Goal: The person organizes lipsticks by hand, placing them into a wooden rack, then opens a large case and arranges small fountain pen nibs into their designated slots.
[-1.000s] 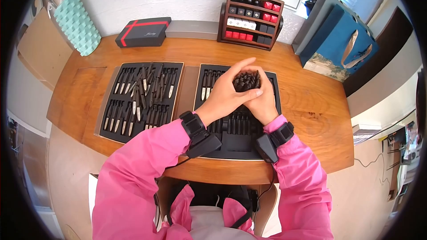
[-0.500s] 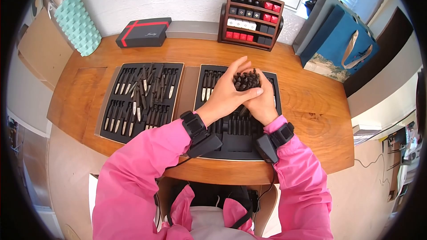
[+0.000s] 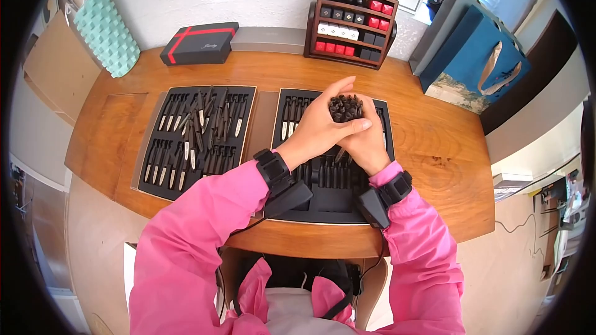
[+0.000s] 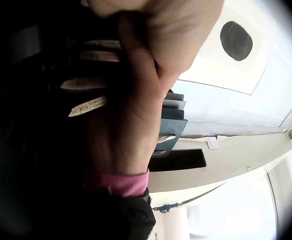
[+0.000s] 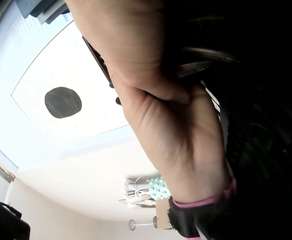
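A thick bundle of dark slim sticks (image 3: 345, 108) stands roughly upright between both hands, top ends grouped closely. My left hand (image 3: 315, 129) wraps its left side, thumb crossing the front. My right hand (image 3: 367, 139) curls round the other side, its fingers partly hidden. Pale pointed tips (image 4: 88, 106) of the sticks hang below the hands in the left wrist view. Underneath is the right black tray (image 3: 332, 200), holding more such sticks in slots. The left black tray (image 3: 148, 190) has rows of sticks, with a loose pile (image 3: 202, 118) across its upper part.
Behind the trays stand a wooden rack (image 3: 351, 25) of coloured blocks and a dark box with red ribbon (image 3: 198, 44). A blue paper bag (image 3: 462, 65) is at the back right, a mint green bag (image 3: 108, 37) at the back left. The table's front edge (image 3: 298, 239) is near my body.
The bundle has shifted within my hands. Its top ends rose unevenly half a second ago and now sit more level. Both hands stay at nearly the same spot over the right tray.
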Motion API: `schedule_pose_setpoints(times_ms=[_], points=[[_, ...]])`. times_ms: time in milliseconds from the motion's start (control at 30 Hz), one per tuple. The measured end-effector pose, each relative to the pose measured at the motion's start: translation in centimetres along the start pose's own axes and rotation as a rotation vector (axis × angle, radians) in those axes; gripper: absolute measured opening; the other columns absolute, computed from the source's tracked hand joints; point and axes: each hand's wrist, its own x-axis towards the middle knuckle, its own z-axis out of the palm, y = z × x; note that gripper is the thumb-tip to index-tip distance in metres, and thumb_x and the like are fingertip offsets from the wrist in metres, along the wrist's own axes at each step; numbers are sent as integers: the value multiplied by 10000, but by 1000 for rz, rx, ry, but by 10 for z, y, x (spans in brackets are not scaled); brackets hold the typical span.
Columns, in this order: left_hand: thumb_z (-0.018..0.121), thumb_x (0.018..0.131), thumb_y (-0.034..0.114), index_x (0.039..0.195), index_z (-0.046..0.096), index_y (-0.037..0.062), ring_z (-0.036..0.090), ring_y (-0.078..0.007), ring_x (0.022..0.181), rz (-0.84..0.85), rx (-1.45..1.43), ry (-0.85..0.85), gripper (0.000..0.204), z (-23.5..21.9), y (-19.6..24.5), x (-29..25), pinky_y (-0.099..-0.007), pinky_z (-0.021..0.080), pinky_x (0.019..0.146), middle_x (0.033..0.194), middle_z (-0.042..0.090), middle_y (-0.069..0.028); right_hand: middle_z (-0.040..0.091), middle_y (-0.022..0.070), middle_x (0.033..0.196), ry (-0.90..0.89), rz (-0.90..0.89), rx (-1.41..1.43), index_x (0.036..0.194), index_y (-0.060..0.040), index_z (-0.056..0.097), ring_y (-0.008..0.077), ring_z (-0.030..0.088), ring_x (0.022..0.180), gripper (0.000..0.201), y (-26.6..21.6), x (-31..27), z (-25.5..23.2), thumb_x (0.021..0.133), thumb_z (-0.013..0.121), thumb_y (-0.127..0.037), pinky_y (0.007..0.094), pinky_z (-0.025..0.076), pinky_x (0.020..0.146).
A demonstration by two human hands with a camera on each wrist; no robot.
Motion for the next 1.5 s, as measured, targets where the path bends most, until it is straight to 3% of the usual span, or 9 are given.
schedule_pose_setpoints(times_ms=[300, 467, 767, 900, 1033, 1133, 1200, 1300, 1500], points=[[881, 800, 217, 1510, 441, 68, 566, -120, 1150, -50, -141, -89, 848, -6, 9, 1, -298, 460, 1020, 1296, 597, -58, 519, 110, 1295, -80, -33, -292, 1370, -57, 456, 237, 550, 1213, 861, -11, -2, -11, 644, 917, -91, 363, 461, 1028], [882, 795, 210, 1505, 460, 88, 569, -118, 1138, -87, -131, -123, 835, -9, 15, 0, -296, 462, 1006, 1282, 603, -40, 547, 100, 1281, -242, 145, 10, 1432, -60, 362, 204, 549, 1214, 954, -16, -3, -16, 654, 914, -32, 347, 462, 1041], [901, 760, 223, 1548, 402, 116, 547, -144, 1192, -13, -98, -184, 939, -9, 16, -1, -321, 432, 1051, 1357, 568, -46, 425, 129, 1494, -318, 168, 34, 1619, -78, 102, 235, 443, 1382, 1332, -17, -4, -28, 599, 958, -41, 363, 397, 1135], [913, 729, 211, 1565, 364, 114, 492, -184, 1327, 73, -40, -234, 1005, -10, 14, 0, -352, 394, 1120, 1514, 472, -72, 409, 134, 1504, -308, 80, -91, 1627, -92, 69, 240, 434, 1392, 1355, -22, -7, -33, 597, 945, 1, 363, 397, 1139], [906, 723, 179, 1567, 354, 111, 440, -205, 1397, 8, -72, -293, 1011, -8, 16, -1, -369, 367, 1155, 1583, 401, -78, 396, 142, 1518, -305, 212, 149, 1631, -107, 43, 243, 421, 1405, 1365, -27, -10, -38, 604, 933, 28, 358, 409, 1132], [884, 722, 133, 1572, 345, 114, 507, -186, 1317, 103, -14, -255, 1006, -8, 15, -1, -353, 396, 1120, 1486, 503, -79, 422, 135, 1497, -310, 253, 186, 1629, -104, 54, 235, 448, 1381, 1341, -23, -11, -39, 621, 927, 27, 351, 414, 1127], [856, 726, 88, 1576, 343, 129, 570, -151, 1182, -61, -120, -279, 994, -8, 20, -3, -326, 429, 1064, 1311, 600, -62, 445, 130, 1478, -331, 240, 142, 1628, -98, 68, 228, 468, 1362, 1320, -21, -12, -37, 632, 926, 22, 347, 418, 1122], [840, 733, 71, 1577, 343, 147, 584, -121, 1062, -32, -41, -246, 982, -7, 18, -3, -305, 450, 1007, 1147, 622, -33, 504, 107, 1414, -302, 225, 117, 1609, -71, 162, 203, 517, 1305, 1216, -20, -13, -31, 661, 920, 5, 341, 435, 1103], [845, 784, 128, 1573, 346, 147, 574, -130, 1062, -82, -118, -205, 933, -9, 18, -3, -297, 451, 995, 1153, 604, -34, 591, 200, 1357, -324, 188, -9, 1521, -13, 327, 282, 599, 1259, 1024, -19, -4, -29, 697, 920, -142, 372, 479, 1055]])
